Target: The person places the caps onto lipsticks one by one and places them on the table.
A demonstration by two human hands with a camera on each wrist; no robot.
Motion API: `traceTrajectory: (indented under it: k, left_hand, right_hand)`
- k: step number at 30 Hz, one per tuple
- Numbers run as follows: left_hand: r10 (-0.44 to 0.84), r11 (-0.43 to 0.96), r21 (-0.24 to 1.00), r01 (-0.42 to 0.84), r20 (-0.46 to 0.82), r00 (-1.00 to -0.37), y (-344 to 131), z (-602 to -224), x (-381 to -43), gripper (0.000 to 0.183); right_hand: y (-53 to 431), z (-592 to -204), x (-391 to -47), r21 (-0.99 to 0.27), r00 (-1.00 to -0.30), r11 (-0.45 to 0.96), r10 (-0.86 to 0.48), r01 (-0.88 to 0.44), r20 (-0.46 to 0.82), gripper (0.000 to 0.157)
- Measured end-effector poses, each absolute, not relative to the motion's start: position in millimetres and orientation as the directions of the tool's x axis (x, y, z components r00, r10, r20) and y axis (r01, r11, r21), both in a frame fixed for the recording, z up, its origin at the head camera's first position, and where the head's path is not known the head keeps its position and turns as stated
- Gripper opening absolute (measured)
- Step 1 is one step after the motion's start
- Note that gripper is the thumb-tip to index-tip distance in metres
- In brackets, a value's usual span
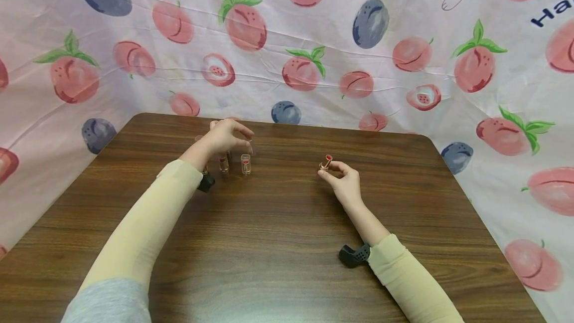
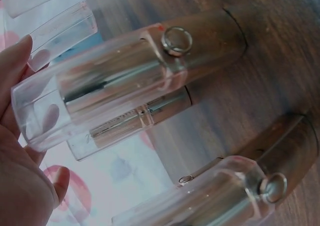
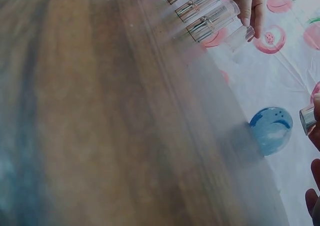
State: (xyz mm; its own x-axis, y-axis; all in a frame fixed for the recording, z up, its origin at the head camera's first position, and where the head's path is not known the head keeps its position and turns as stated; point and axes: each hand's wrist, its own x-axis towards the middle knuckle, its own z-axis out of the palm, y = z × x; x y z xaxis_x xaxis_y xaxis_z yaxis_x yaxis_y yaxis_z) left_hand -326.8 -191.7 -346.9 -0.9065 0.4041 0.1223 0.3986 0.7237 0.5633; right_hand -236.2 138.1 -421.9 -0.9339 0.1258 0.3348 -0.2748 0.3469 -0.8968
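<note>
My left hand (image 1: 227, 136) is at the far left of the table, pinching a clear lipstick cap (image 2: 65, 35) between thumb and fingers. Below it stand several capped lipsticks, upright, with gold bodies and clear caps; one capped lipstick (image 1: 246, 164) is beside another lipstick (image 1: 223, 163). The hand and forearm partly hide the others. Right of the table's middle, my right hand (image 1: 349, 184) holds an uncapped lipstick (image 1: 326, 163) by its gold base, tilted, its red tip pointing up. In the right wrist view only fingertips and part of that lipstick's base (image 3: 307, 120) show at the edge.
The brown wood-grain table (image 1: 251, 243) spreads between and in front of the hands. A fruit-print cloth (image 1: 332, 29) hangs behind the table and along its sides. Each wrist wears a black camera mount (image 1: 354, 255).
</note>
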Motion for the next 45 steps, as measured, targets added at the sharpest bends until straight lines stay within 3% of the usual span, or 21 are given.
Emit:
traceTrajectory:
  k: [10,20,31,45]
  left_hand:
    - [0.4,0.691,0.6,0.403,0.148,-0.905,-199,-346,-325,0.025]
    - [0.396,0.634,0.664,0.396,0.161,-0.904,-197,-339,-319,0.027]
    - [0.394,0.617,0.676,0.404,0.179,-0.902,-193,-326,-306,0.03]
    - [0.403,0.565,0.627,0.537,0.358,-0.842,-177,-311,-292,0.027]
  right_hand:
    - [137,-414,-229,-0.9,-0.934,0.329,0.119,-0.284,0.338,0.028]
    - [122,-369,-196,-0.887,-0.93,0.35,0.098,-0.302,0.355,0.026]
    - [133,-388,-217,-0.869,-0.91,0.338,0.077,-0.362,0.409,0.028]
    - [132,-375,-215,-0.853,-0.899,0.359,0.079,-0.378,0.432,0.024]
